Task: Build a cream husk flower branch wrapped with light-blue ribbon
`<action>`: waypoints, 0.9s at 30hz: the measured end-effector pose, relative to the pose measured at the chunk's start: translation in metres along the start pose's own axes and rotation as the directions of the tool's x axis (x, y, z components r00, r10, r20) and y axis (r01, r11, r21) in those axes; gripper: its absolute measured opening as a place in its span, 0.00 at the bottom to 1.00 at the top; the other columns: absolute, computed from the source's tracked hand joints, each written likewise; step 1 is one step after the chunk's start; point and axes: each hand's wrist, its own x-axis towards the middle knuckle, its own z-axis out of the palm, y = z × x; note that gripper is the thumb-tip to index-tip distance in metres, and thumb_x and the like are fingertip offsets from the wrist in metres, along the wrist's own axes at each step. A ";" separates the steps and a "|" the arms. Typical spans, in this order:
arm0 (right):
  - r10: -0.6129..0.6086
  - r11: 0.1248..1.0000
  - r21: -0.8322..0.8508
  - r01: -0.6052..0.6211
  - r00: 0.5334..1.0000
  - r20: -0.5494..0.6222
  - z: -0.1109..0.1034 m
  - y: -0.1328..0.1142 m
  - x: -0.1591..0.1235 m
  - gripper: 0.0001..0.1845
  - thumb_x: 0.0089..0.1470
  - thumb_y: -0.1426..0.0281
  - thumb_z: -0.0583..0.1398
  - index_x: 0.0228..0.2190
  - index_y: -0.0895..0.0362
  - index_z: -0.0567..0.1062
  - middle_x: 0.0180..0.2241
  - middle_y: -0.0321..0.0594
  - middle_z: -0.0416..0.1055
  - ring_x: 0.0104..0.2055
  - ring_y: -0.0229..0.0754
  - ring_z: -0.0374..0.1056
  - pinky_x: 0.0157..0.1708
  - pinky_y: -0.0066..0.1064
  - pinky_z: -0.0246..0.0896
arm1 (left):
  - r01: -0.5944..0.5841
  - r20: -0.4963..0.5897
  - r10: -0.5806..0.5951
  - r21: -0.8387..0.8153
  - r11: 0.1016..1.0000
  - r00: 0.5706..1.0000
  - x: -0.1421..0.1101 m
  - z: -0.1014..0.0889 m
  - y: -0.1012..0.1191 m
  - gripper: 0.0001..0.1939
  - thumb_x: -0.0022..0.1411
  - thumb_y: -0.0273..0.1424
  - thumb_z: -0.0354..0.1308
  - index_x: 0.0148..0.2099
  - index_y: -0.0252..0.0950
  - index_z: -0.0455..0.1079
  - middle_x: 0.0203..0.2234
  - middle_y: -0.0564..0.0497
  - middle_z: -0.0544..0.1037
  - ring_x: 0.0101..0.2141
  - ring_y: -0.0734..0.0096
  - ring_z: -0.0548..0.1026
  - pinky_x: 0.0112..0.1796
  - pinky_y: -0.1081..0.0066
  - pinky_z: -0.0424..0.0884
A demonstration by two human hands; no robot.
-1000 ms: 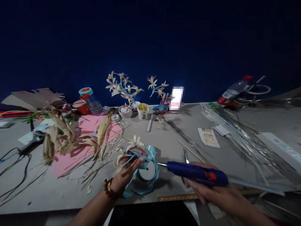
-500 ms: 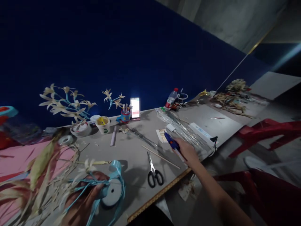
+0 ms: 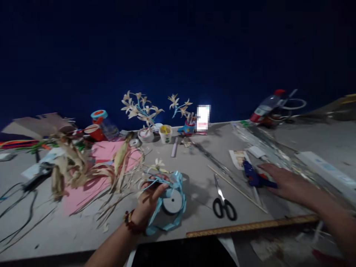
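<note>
My left hand (image 3: 151,196) is closed around light-blue wrapped stems that carry a cream husk flower (image 3: 158,165). Against its fingers is a white spool (image 3: 172,202) of light-blue ribbon, with loose loops of ribbon (image 3: 167,225) hanging around it. On the right, my right hand (image 3: 274,180) hovers at the handle end of a blue glue gun (image 3: 252,174), fingers stretched and apart. The glue gun lies on the table beside a printed paper packet (image 3: 236,158). Black-handled scissors (image 3: 222,202) and a thin stick (image 3: 236,187) lie between my hands.
Dried husks (image 3: 72,167) and pink sheets (image 3: 83,198) cover the left side. Husk flower sprays (image 3: 140,107) stand behind, by a paper cup (image 3: 166,135) and a pen holder (image 3: 189,128). Clear plastic wrapping (image 3: 267,148), a bottle (image 3: 265,107) and a white power strip (image 3: 325,168) lie right.
My right hand has let go of the glue gun, which now rests on the table. The view has swung left. My left hand still holds the wrapped stems.
</note>
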 end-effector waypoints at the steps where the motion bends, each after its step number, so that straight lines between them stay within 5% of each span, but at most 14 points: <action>1: -0.028 0.999 0.026 0.030 0.999 -0.041 0.004 -0.013 0.002 0.18 0.51 0.71 0.64 0.46 0.52 0.77 0.44 0.47 0.76 0.46 0.51 0.73 0.46 0.41 0.69 | 0.049 0.029 -0.048 -0.044 0.998 0.998 0.001 0.000 -0.002 0.13 0.56 0.42 0.65 0.34 0.37 0.79 0.30 0.46 0.84 0.36 0.55 0.81 0.41 0.61 0.77; 5: -0.172 0.981 0.051 0.185 0.967 -0.189 0.012 -0.073 -0.005 0.15 0.54 0.71 0.64 0.45 0.49 0.79 0.42 0.46 0.78 0.43 0.52 0.74 0.44 0.43 0.71 | 0.147 0.088 -0.133 -0.178 0.973 0.987 0.002 -0.001 -0.005 0.12 0.57 0.39 0.65 0.36 0.35 0.78 0.34 0.45 0.83 0.41 0.55 0.80 0.47 0.61 0.73; 9: -0.441 0.897 -0.089 0.432 0.869 -0.227 0.024 -0.129 -0.010 0.16 0.55 0.77 0.63 0.44 0.51 0.79 0.39 0.43 0.79 0.42 0.48 0.73 0.47 0.40 0.69 | 0.169 0.089 -0.148 -0.322 0.932 0.985 0.001 0.003 -0.007 0.09 0.57 0.36 0.66 0.37 0.35 0.77 0.34 0.47 0.81 0.40 0.59 0.79 0.47 0.61 0.72; 14: -0.505 0.862 -0.123 0.491 0.822 -0.264 0.074 -0.184 0.005 0.13 0.63 0.76 0.55 0.41 0.54 0.79 0.40 0.41 0.80 0.44 0.47 0.69 0.49 0.40 0.66 | 0.125 0.063 -0.110 -0.319 0.940 0.992 0.001 0.005 -0.010 0.10 0.57 0.36 0.67 0.37 0.34 0.78 0.35 0.48 0.82 0.39 0.60 0.78 0.48 0.60 0.71; 18: -0.440 0.897 -0.122 0.424 0.838 -0.323 0.104 -0.199 0.010 0.13 0.62 0.77 0.56 0.41 0.54 0.79 0.40 0.42 0.78 0.45 0.46 0.67 0.51 0.39 0.63 | 0.090 0.041 -0.083 -0.214 0.973 0.996 0.001 0.002 -0.008 0.09 0.58 0.36 0.66 0.37 0.35 0.79 0.36 0.48 0.83 0.41 0.59 0.79 0.51 0.60 0.69; 27: -0.429 0.903 -0.149 0.403 0.830 -0.356 0.118 -0.199 0.017 0.10 0.61 0.76 0.59 0.37 0.53 0.80 0.38 0.41 0.79 0.45 0.44 0.68 0.50 0.36 0.61 | 0.082 0.072 -0.063 -0.304 0.949 0.995 -0.003 0.009 -0.012 0.10 0.58 0.37 0.65 0.38 0.37 0.76 0.36 0.49 0.82 0.41 0.61 0.79 0.50 0.63 0.71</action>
